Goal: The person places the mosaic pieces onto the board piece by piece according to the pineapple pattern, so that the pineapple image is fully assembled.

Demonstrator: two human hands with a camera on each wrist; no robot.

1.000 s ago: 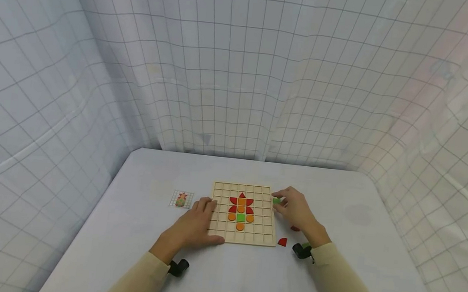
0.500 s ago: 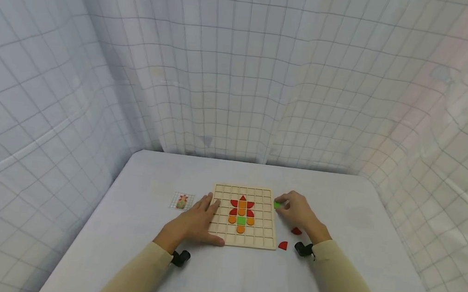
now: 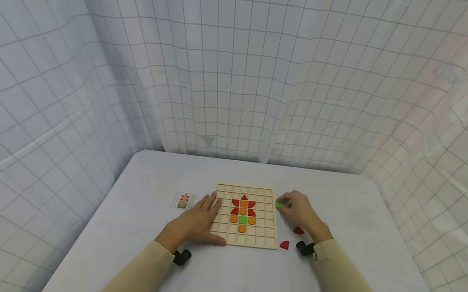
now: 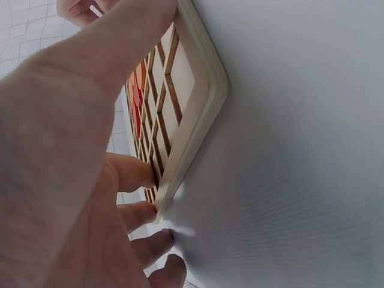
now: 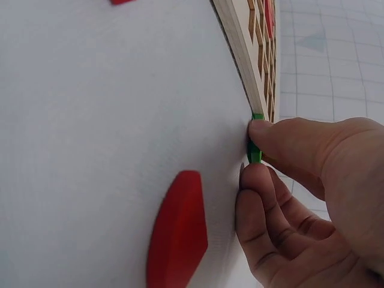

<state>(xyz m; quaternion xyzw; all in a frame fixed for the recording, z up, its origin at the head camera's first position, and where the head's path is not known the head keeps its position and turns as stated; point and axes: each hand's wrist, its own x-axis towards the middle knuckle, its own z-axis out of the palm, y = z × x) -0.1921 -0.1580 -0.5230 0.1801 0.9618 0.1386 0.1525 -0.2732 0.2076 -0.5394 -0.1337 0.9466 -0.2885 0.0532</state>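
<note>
In the head view, a square wooden grid board [image 3: 261, 237] lies on the table with red, orange and green flat pieces set in its middle squares. My left hand [image 3: 196, 219] rests along the board's left side, fingers spread over that edge, thumb at the front edge. Beyond the board's right edge, my right hand [image 3: 298, 212] pinches a small flat green tile [image 5: 255, 151] between thumb and fingertips. In the right wrist view, the tile's far end meets the board's edge. The fingertips partly cover the tile, so its full outline is hidden.
Loose red quarter-round pieces [image 3: 284, 245] lie right of the board, below the right hand. A small card [image 3: 183, 200] with a printed grid and flower pattern lies to the left. White gridded curtains [image 3: 238, 95] enclose the table's back and sides.
The right hand's fingers have drawn closer around the green tile, so less of it shows. The left hand's fingers have spread a little. The head view has shifted slightly.
</note>
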